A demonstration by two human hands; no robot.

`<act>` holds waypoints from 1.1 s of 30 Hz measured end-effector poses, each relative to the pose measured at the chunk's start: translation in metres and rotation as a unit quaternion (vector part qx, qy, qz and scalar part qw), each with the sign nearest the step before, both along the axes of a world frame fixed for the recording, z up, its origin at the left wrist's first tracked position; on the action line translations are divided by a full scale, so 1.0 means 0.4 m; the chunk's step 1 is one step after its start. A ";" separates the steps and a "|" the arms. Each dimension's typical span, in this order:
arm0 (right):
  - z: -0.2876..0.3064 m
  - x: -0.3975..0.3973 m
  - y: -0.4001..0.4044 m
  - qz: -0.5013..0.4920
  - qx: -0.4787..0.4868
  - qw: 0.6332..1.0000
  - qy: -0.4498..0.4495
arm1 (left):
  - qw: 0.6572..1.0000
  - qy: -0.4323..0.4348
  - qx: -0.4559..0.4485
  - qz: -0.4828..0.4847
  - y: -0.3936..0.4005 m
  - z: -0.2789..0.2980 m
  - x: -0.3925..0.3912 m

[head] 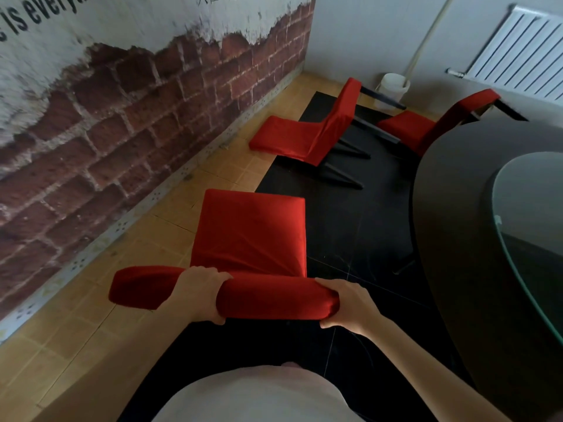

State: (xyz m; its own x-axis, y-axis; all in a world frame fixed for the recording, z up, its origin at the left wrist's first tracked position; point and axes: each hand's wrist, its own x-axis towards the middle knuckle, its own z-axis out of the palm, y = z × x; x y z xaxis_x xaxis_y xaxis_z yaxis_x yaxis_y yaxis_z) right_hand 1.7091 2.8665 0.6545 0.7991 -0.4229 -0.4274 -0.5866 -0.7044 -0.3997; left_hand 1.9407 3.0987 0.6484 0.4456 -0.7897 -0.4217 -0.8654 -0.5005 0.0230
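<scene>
Along the left wall point(122, 95), a print of red brick under flaking white plaster, black letters run off the top edge. Only "is everyth" can be read, and a few small characters further right are too cropped to make out.

At the far corner a white bucket point(391, 89) stands on the floor with a pale pole point(426, 38) set in it, leaning up the white wall. What else the bucket holds cannot be seen.

Near the middle stands a red chair point(249, 233), wholly covered in smooth red cloth. Its square seat points to the far side and its backrest point(274, 300) lies nearest the person as a padded bar running left to right. The cloth puckers into creases where seat meets back. The chair sits where tan floor tiles point(91, 345) meet a black floor panel point(350, 214).

Both hands grip the backrest. The left hand point(199, 295) is wrapped over its top left of the middle, fingers curled round it. The right hand point(347, 306) clasps its right end, thumb above and fingers beneath.

Two more red chairs point(292, 138) with black legs are further off, near the bucket. A dark round desk point(457, 223) with a glass disc point(524, 208) on it fills the right, and a white radiator point(524, 53) hangs on the far right wall.
</scene>
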 end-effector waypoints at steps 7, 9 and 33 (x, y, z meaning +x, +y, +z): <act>0.017 0.066 -0.042 0.017 0.098 0.995 0.030 | 0.978 0.153 -0.039 0.138 0.014 0.008 -0.003; 0.024 0.108 -0.042 0.038 0.118 0.992 0.018 | 0.952 0.191 -0.115 0.209 0.018 0.021 -0.004; 0.048 0.751 0.455 0.117 0.170 0.975 -0.081 | 0.881 0.083 -0.252 0.392 0.595 0.109 0.366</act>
